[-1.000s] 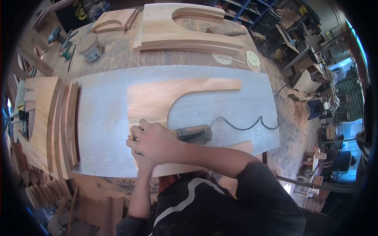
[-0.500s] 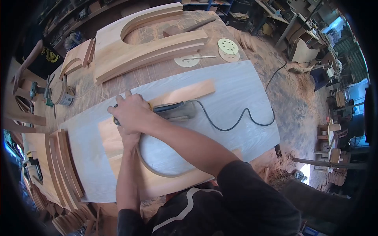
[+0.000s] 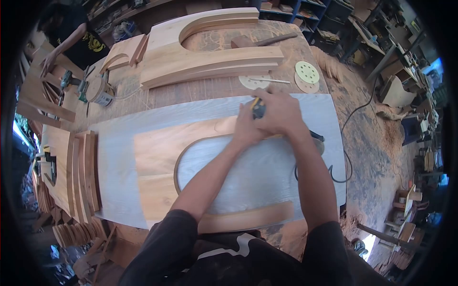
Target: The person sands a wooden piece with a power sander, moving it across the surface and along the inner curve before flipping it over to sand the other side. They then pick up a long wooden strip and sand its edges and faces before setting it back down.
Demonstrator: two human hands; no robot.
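A yellow-and-black orbital sander point(image 3: 259, 110) is pressed onto the far arm of a U-shaped wooden panel point(image 3: 156, 155), near that arm's right end. My right hand point(image 3: 282, 113) is wrapped over the top of the sander. From the left side my left hand point(image 3: 245, 125) grips it too, close against the right hand. Much of the sander is hidden under my fingers. A dark dust bag point(image 3: 317, 143) shows behind my right forearm, with a black cord point(image 3: 350, 167) trailing right. Beneath the panel lies a grey-white board point(image 3: 114, 186).
Stacked curved wooden pieces point(image 3: 210, 59), a mallet point(image 3: 262, 42) and sanding discs point(image 3: 307, 72) lie on the far side. At left are a tub point(image 3: 100, 91), a cordless drill point(image 3: 71, 81) and upright boards point(image 3: 88, 167). Another person point(image 3: 71, 43) is at the far left.
Both hands have moved the sander right along the panel's far arm, from its left end to near its right end. My head view has shifted, and more of the other person shows.
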